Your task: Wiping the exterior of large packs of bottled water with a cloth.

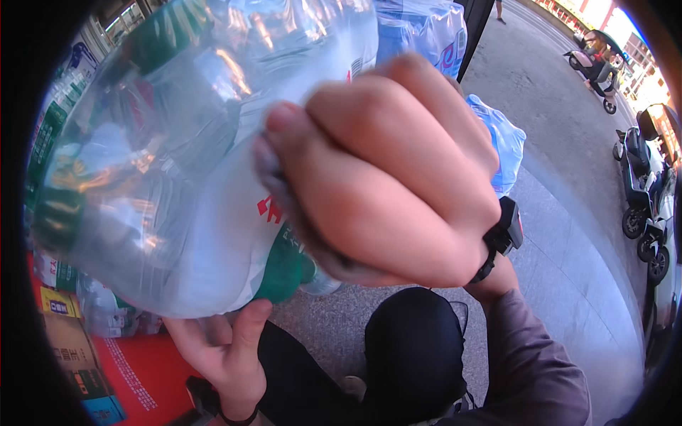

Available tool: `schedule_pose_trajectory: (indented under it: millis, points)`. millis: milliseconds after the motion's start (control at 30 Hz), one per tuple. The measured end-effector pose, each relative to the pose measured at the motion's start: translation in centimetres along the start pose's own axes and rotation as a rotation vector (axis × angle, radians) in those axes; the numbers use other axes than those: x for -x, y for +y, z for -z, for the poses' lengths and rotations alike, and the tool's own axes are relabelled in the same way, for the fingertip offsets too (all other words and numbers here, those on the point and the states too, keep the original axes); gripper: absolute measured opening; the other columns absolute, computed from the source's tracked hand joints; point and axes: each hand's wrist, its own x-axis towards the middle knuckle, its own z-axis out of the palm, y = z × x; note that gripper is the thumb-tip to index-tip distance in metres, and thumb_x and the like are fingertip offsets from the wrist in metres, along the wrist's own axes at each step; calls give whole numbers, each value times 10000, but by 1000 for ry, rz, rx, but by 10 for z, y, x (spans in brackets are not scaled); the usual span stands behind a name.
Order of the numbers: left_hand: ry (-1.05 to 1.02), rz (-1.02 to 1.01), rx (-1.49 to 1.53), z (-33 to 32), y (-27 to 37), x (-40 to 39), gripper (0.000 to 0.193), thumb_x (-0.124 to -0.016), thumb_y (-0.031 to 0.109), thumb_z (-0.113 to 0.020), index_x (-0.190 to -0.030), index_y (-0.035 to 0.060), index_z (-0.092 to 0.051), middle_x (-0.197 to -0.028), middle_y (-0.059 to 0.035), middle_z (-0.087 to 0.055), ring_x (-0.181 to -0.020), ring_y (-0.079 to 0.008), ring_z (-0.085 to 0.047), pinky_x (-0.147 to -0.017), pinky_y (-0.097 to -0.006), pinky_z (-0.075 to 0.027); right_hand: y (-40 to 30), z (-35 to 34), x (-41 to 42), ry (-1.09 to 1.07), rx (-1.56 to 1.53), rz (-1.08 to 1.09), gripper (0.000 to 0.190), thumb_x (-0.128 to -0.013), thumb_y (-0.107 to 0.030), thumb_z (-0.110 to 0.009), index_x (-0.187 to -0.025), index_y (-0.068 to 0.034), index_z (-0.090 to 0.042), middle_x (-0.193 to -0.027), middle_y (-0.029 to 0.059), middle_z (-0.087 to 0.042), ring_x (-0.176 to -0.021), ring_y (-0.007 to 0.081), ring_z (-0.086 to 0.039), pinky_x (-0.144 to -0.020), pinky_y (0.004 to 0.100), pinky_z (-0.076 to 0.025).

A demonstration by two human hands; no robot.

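A large shrink-wrapped pack of clear plastic bottles [176, 175] with green labels fills the upper left, tilted and close to the camera. My left hand [229, 351] is under its lower edge, thumb up against the near side and fingers partly hidden beneath. My right hand [383, 175], very near the camera and blurred, is curled into a fist against the pack's right side. It appears to grip the wrap there, though the fist hides what is inside. A black strap with a small device [503, 226] is on the right wrist.
Behind stands a blue-wrapped bottle pack [426, 37], with another blue-wrapped bundle [503, 144] to the right. More bottles [106, 309], a red surface [144, 367] and cardboard boxes [66, 341] are at left. My knee [415, 341] is below. Scooters [647, 197] stand along the road.
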Motion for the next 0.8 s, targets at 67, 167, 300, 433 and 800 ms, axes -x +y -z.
schedule_pose_trajectory:
  millis: [67,167,300,433,800]
  points:
    - [-3,-37,22,-2,1,2,791,-990,153,-749,-1597,-42,-280,-1588,-177,-425,-1454,-279,-421,-1225,-433,-287,-4,0,11,-17,19,68,306,-446,-308,-497,-690,-124,-519,-721,1,-499,-569,163,-429,-496,291,-282]
    - [2,-34,25,-8,0,0,819,-993,154,-746,-1614,-37,-246,-1617,-188,-393,-1472,-286,-409,-1228,-438,-294,-20,30,27,-235,1,55,312,-449,-312,-477,-691,-122,-527,-720,10,-488,-559,176,-418,-488,296,-279]
    - [45,104,50,7,7,12,838,-987,152,-753,-1616,-37,-232,-1626,-201,-376,-1482,-301,-401,-1234,-453,-296,-20,0,-3,-150,-22,-29,378,-426,-358,-399,-688,-120,-531,-699,13,-451,-535,177,-372,-472,297,-246]
    - [-62,-55,135,-15,-4,-9,814,-982,155,-744,-1610,-17,-255,-1614,-201,-400,-1470,-320,-429,-1236,-474,-314,-32,52,12,-503,-100,36,242,-571,-74,-819,-764,-7,-690,-672,73,-641,-540,203,-574,-455,310,-394]
    - [-8,42,144,12,8,-11,192,-1090,105,-559,-1241,-14,-562,-1042,-30,-599,-967,-95,-523,-883,-240,-415,-82,39,-8,-550,-211,144,259,-650,-63,-827,-877,-45,-704,-955,114,-648,-669,243,-550,-534,359,-423]
